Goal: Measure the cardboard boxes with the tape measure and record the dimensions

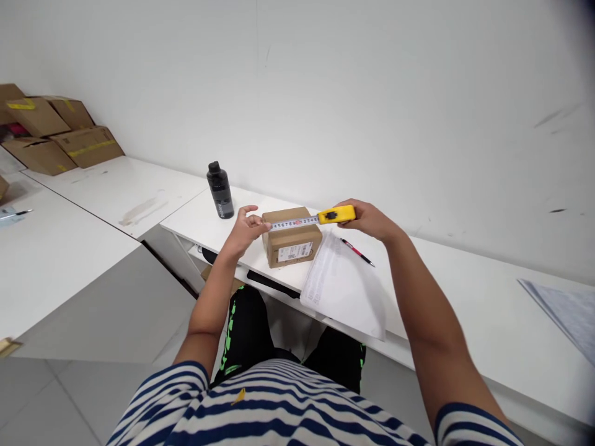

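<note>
One camera rides on my head, facing forward and tilted down over my striped shirt (279, 412). It sees my left hand (245, 230) and right hand (367, 220) close, at twelve o'clock over the white desk (465, 297); the wall (372, 93) fills the top, cartons (51, 133) far at ten o'clock.

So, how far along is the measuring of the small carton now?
Done: the tape is pulled out along the top of the cardboard box. In hand: the left hand pins its end at the left edge, and the right hand holds the yellow case past the right edge. Left, probably: noting the reading, since the pen lies untouched beside the white mailer bag.
</note>
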Tool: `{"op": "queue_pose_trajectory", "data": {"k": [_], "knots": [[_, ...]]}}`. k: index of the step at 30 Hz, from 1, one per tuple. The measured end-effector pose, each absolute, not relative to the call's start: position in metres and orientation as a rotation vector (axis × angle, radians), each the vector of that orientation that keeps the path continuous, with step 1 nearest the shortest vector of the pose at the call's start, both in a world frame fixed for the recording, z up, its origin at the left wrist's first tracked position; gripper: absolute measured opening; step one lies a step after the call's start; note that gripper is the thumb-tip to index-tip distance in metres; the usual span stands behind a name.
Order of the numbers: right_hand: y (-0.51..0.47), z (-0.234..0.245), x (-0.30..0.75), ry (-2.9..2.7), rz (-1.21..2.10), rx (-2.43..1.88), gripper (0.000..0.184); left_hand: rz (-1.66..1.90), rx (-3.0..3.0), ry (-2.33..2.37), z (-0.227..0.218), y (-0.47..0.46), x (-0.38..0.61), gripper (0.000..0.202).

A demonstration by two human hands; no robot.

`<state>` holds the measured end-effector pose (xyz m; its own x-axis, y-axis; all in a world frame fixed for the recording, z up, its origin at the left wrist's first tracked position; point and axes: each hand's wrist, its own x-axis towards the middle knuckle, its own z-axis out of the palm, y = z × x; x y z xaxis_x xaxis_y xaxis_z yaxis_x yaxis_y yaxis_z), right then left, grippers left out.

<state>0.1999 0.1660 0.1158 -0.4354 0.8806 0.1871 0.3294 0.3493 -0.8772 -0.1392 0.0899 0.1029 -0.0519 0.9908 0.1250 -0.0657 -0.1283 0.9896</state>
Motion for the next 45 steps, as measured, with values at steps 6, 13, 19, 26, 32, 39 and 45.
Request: {"op": "queue_pose_trajectory", "data": {"k": [6, 13, 19, 26, 32, 39, 45], "knots": [[0.209, 0.081, 0.237, -1.652, 1.048, -1.301, 0.048, 1.316, 1.12, 1.397, 0.079, 0.12, -0.171, 0.065], [0.223, 0.079, 0.183, -1.871, 0.915, -1.404, 0.035, 1.221, 1.062, 1.475, 0.046, 0.136, -0.123, 0.082], [0.214, 0.071, 0.172, -1.891, 0.818, -1.374, 0.033, 1.273, 0.981, 1.318, 0.035, 0.139, -0.111, 0.097], [0.171, 0.082, 0.191, -1.992, 0.932, -1.312, 0.053, 1.314, 1.078, 1.338, 0.04, 0.128, -0.119, 0.074], [0.126, 0.093, 0.182, -2.036, 0.378, -1.507, 0.049, 1.26, 1.348, 1.623, 0.048, 0.128, -0.133, 0.037], [0.021, 0.076, 0.124, -1.886, 0.164, -1.683, 0.072, 1.267, 1.581, 1.067, 0.102, 0.164, -0.142, 0.041], [-0.041, 0.047, 0.046, -1.843, 0.004, -1.465, 0.065, 0.862, 1.732, 1.092, 0.129, 0.223, -0.094, 0.037]]}}
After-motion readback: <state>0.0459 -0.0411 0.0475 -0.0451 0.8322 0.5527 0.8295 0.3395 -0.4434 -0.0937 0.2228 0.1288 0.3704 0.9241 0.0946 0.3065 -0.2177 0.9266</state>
